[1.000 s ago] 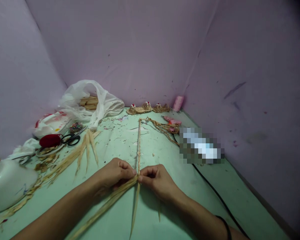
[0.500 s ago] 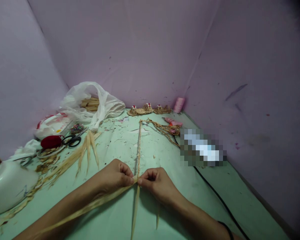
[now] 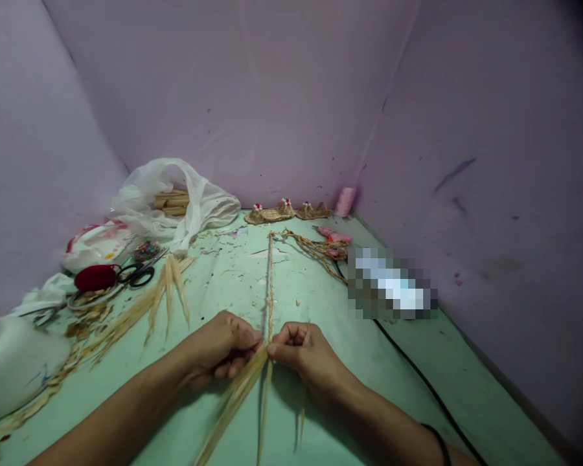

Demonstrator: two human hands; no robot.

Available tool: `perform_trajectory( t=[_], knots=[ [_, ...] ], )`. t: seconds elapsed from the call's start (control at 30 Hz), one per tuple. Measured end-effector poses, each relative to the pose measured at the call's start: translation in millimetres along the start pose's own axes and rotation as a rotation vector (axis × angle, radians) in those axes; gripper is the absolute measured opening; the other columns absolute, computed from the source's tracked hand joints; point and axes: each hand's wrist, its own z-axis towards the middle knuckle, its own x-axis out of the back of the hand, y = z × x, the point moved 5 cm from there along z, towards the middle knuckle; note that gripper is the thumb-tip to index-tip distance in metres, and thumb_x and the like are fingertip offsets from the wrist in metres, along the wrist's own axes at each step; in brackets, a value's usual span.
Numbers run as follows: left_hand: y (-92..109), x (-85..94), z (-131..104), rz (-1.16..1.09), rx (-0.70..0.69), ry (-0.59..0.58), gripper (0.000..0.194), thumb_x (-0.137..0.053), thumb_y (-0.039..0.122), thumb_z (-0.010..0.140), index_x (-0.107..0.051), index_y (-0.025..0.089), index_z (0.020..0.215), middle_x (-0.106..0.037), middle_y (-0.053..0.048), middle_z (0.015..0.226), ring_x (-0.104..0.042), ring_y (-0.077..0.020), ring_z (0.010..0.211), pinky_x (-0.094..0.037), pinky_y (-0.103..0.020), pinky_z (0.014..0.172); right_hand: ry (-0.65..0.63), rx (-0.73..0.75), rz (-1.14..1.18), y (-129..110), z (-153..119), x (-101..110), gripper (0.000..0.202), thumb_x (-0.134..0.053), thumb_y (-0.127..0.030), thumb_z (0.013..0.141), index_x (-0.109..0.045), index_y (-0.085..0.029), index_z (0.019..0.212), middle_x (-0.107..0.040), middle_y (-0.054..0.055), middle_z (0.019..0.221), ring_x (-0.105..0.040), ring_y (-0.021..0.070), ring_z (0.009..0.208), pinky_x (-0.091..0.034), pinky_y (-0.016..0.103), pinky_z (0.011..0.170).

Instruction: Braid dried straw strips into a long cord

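A thin straw-coloured braid [image 3: 271, 285] runs straight toward me from the far part of the green table. At its near end my left hand [image 3: 228, 346] pinches a wide, dry fibre strand [image 3: 230, 401] that hangs down to the lower left. My right hand [image 3: 298, 353] is closed at the braid's end, thumb against forefinger, just right of the left fingertips. Below the fingers a narrower strand [image 3: 265, 414] trails toward the near edge. Another thin strand end shows under the right hand.
Scissors [image 3: 138, 275], a red pincushion-like object [image 3: 96, 278], loose dry fibres [image 3: 121, 317] and a white bowl [image 3: 19, 369] lie left. A plastic bag [image 3: 214, 207] stands behind. A pink glue gun [image 3: 335, 234], braided cord [image 3: 320, 251] and black cable [image 3: 412, 369] are right.
The wide strand has swung from a low slant along my left forearm to a steeper, more spread hang. My left fingers have shifted around it; the right hand has stayed nearly still.
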Motion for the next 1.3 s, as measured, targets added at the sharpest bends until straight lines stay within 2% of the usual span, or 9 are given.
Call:
perform_trajectory(
  t=[0.13,0.27,0.53,0.67,0.87,1.0,1.1,1.2,1.3],
  knots=[
    [-7.1,-3.3,2.9,-0.138,0.064,-0.043,0.022,-0.063,0.030,0.053,-0.053,0.011,0.047,-0.044,0.001,0.033,-0.029,-0.0031,0.025,-0.011,-0.016,0.026,0.008,0.016,-0.003,0.3,0.1,0.9,0.020,-0.069,-0.021,0.049,-0.051,-0.012,0.052,-0.051,-0.002,0.047,-0.041,0.0056,0.045,-0.028,0.020,0.047],
    [-13.2,-4.2,4.1,-0.162,0.138,-0.059,0.026,-0.067,0.033,0.052,-0.058,0.009,0.049,-0.051,-0.003,0.037,-0.034,-0.0032,0.026,-0.010,-0.015,0.025,0.014,0.030,0.002,0.6,-0.1,-0.2,0.021,-0.071,-0.021,0.048,-0.053,-0.011,0.052,-0.055,0.000,0.049,-0.044,0.0062,0.047,-0.032,0.020,0.049],
    [-11.8,-3.1,4.4,-0.117,0.083,0.084,0.017,-0.058,0.022,0.048,-0.048,0.013,0.038,-0.032,0.004,0.024,-0.023,-0.0023,0.021,-0.005,-0.016,0.027,-0.008,0.035,-0.030,3.5,2.5,-2.6,0.026,-0.074,-0.027,0.046,-0.058,-0.010,0.056,-0.056,0.001,0.054,-0.045,0.0078,0.050,-0.034,0.023,0.054],
    [-10.4,-4.1,2.5,-0.113,0.064,0.157,0.013,-0.056,0.022,0.046,-0.050,0.012,0.040,-0.042,0.002,0.030,-0.026,-0.0024,0.023,-0.007,-0.017,0.027,-0.043,0.026,-0.007,3.2,1.8,-2.5,0.027,-0.074,-0.029,0.046,-0.058,-0.010,0.057,-0.054,0.000,0.053,-0.045,0.0078,0.051,-0.033,0.023,0.055],
    [-10.3,-7.9,-0.2,-0.052,0.067,0.117,0.023,-0.062,0.030,0.051,-0.047,0.013,0.045,-0.037,0.005,0.028,-0.025,-0.0017,0.024,-0.010,-0.015,0.028,-0.052,-0.019,0.026,0.6,-1.3,-1.7,0.029,-0.074,-0.030,0.045,-0.056,-0.012,0.058,-0.054,-0.001,0.052,-0.044,0.0078,0.049,-0.033,0.023,0.052],
    [-9.1,-8.1,-1.5,-0.099,0.042,0.148,0.023,-0.065,0.029,0.053,-0.050,0.015,0.062,-0.041,0.005,0.029,-0.026,-0.0027,0.023,-0.012,-0.014,0.026,-0.049,-0.028,0.058,-1.4,-2.6,-2.6,0.031,-0.076,-0.031,0.043,-0.056,-0.011,0.058,-0.054,-0.001,0.051,-0.044,0.0069,0.048,-0.032,0.022,0.052],
    [-7.8,-12.2,-0.8,-0.202,0.005,0.085,0.029,-0.067,0.027,0.053,-0.052,0.014,0.074,-0.045,0.005,0.034,-0.032,-0.0037,0.025,-0.018,-0.013,0.026,-0.067,-0.009,0.115,-0.8,-2.4,-4.1,0.033,-0.077,-0.032,0.042,-0.057,-0.011,0.058,-0.055,-0.001,0.053,-0.046,0.0075,0.049,-0.034,0.022,0.054],
    [-9.8,-15.8,0.7,-0.260,0.005,-0.008,0.025,-0.068,0.026,0.053,-0.053,0.012,0.066,-0.047,0.004,0.039,-0.038,-0.0035,0.029,-0.027,-0.012,0.028,-0.073,0.002,0.121,0.5,-1.8,-4.1,0.033,-0.076,-0.033,0.043,-0.058,-0.011,0.059,-0.057,0.000,0.054,-0.049,0.0087,0.051,-0.036,0.024,0.055],
    [-13.0,-11.7,1.8,-0.190,0.011,0.023,0.024,-0.067,0.027,0.053,-0.048,0.012,0.052,-0.047,0.002,0.038,-0.038,-0.0037,0.028,-0.027,-0.013,0.027,-0.078,-0.022,0.081,0.5,-1.3,-2.5,0.032,-0.076,-0.032,0.044,-0.059,-0.011,0.060,-0.057,0.000,0.054,-0.048,0.0085,0.050,-0.036,0.024,0.055]
  ],
)
